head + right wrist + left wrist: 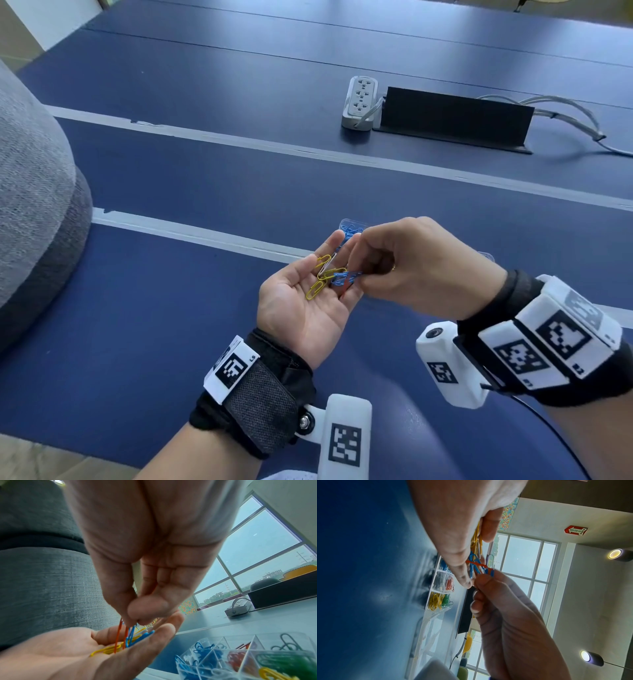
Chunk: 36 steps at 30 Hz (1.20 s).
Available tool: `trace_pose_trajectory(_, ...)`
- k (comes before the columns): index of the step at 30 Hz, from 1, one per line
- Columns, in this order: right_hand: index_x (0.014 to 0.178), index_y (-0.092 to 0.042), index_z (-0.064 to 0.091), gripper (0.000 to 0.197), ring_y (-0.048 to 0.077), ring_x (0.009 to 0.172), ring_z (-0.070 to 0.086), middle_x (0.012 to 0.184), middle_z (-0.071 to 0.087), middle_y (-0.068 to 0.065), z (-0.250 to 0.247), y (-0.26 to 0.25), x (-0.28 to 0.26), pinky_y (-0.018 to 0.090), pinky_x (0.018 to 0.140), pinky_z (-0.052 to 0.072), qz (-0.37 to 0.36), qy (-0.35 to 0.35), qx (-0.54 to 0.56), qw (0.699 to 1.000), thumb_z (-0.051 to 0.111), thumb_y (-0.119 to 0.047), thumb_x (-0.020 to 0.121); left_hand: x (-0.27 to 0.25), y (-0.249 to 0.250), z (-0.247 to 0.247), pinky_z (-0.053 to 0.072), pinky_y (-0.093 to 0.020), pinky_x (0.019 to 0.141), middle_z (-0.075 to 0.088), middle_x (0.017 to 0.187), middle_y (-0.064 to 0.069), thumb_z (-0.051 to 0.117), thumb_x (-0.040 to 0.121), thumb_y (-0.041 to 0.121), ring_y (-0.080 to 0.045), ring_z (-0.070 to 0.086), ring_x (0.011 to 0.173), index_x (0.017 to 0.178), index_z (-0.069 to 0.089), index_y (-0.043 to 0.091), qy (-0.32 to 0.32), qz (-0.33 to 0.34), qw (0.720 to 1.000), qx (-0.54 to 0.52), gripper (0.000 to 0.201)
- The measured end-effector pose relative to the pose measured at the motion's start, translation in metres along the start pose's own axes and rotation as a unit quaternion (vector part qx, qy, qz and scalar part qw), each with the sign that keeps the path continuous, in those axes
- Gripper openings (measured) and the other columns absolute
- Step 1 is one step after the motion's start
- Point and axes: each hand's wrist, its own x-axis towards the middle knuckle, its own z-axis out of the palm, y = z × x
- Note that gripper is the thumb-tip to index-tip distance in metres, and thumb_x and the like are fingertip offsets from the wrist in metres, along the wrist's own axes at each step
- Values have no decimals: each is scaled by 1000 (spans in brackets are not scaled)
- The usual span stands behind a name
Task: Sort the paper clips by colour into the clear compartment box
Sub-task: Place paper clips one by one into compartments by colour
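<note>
The left hand (301, 305) is held palm up above the blue table (171, 325), fingers relaxed and slightly cupped, with a small heap of loose paper clips carried on palm and fingers. Yellow clips (320, 281) are seen lying toward the thumb side; blue clips (342, 278) lie at the finger side, tangled with an orange clip (118, 637). The right hand (411, 263) is brought over from the right, thumb and forefinger pinched on the blue and orange tangle, the other fingers curled. The clear compartment box (248, 655) is seen on the table just beyond and under the hands, mostly hidden in the head view; blue, red, green, yellow and black clips are held in separate compartments. A white power strip (359, 102) and a black cable cover (455, 116) are noted farther back, a grey cushion (34, 205) at the left.
</note>
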Motion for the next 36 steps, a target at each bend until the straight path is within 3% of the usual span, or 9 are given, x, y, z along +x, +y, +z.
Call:
trace_pose_trajectory(6, 73, -27, 71, 16, -8, 60, 60, 59, 63, -29, -1, -3, 2, 5, 61, 42, -9, 19, 88, 996, 69, -11, 79, 3, -2, -4, 43, -49, 103, 57, 131, -22, 38, 86, 14, -35, 60, 116, 132, 51, -3, -23, -6, 1000, -8, 50)
trace_pose_trajectory(8, 71, -26, 70, 16, 3, 64, 66, 67, 71, -16, -2, -3, 2, 19, 66, 52, -3, 27, 144, 989, 69, -13, 79, 3, -3, -4, 44, -50, 102, 58, 130, -22, 37, 88, 13, -36, 59, 117, 128, 53, -5, -28, -6, 999, -20, 46)
trace_pose_trajectory(10, 74, -15, 71, 10, 30, 72, 68, 77, 74, 7, -2, -2, 2, 43, 72, 57, 7, 36, 206, 978, 68, -7, 80, 3, -4, -2, 47, -51, 97, 65, 116, -22, 37, 88, 12, -37, 63, 109, 108, 64, -6, -34, 2, 999, -30, 38)
trace_pose_trajectory(13, 80, -5, 70, 6, 49, 82, 63, 87, 70, 25, -3, 1, 3, 54, 75, 53, 29, 25, 269, 962, 66, -1, 80, 2, -7, 0, 52, -48, 90, 70, 100, -21, 36, 90, 11, -35, 68, 94, 81, 73, -3, -48, 7, 998, -32, 41)
trace_pose_trajectory(15, 83, -8, 72, 8, 43, 81, 66, 86, 72, 19, -1, 2, 5, 51, 76, 55, 35, 16, 249, 968, 66, -5, 80, 2, -8, 0, 51, -48, 92, 70, 96, -19, 36, 90, 10, -34, 68, 92, 79, 73, -2, -45, 4, 999, -19, 40)
trace_pose_trajectory(19, 83, -17, 74, 9, 12, 67, 67, 75, 74, 0, 5, 6, 9, 36, 76, 57, 26, 55, 171, 983, 67, -12, 81, 2, -10, 4, 48, -49, 95, 67, 85, -17, 44, 82, 10, -33, 64, 87, 84, 62, 1, -28, -7, 1000, 11, 21)
trace_pose_trajectory(25, 84, -10, 73, 10, 40, 75, 67, 76, 71, 17, 7, 6, 12, 46, 74, 58, 31, 70, 223, 972, 64, -6, 84, 3, -11, 4, 46, -49, 97, 69, 86, -17, 40, 88, 11, -32, 67, 86, 85, 64, 1, -27, -10, 999, 15, 27)
trace_pose_trajectory(34, 79, -13, 71, 21, 20, 51, 67, 67, 70, 9, 3, 8, 12, 31, 48, 54, 58, 116, 260, 957, 60, 4, 84, 1, -12, 6, 48, -43, 97, 72, 93, -16, 36, 95, 16, -28, 70, 86, 109, 60, 2, -31, -38, 995, 87, 31)
trace_pose_trajectory(36, 78, -14, 71, 25, 19, 50, 66, 68, 68, 10, 3, 7, 12, 30, 47, 54, 61, 113, 265, 955, 57, 5, 85, 0, -12, 6, 48, -43, 97, 72, 93, -16, 36, 96, 16, -29, 69, 87, 103, 62, 3, -31, -40, 994, 93, 29)
